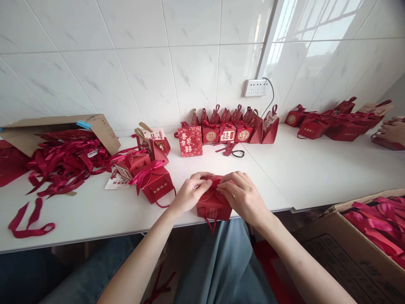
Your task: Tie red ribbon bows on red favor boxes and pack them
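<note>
A red gift box [218,210] with a twisted cord handle stands at the table's front edge, right before me. My left hand [196,190] is closed at the left of its top, thumb and fingers pressed together on the lid flaps. From the right, my right hand [242,192] pinches at the middle of the lid, its fingertips close to the left thumb. A bit of darker red shows between the fingertips; whether it is ribbon or flap I cannot tell. Left of my hands, another red gift box [158,185] with a pink ribbon bow stands on the table.
Red ribbons [69,164] spill from a cardboard box [109,135] at left. Several small red boxes [228,133] line the wall, near a black loop [238,154]. More red boxes [344,126] stand far right beside another person's hand [394,131]. A carton [335,249] of ribboned items sits lower right.
</note>
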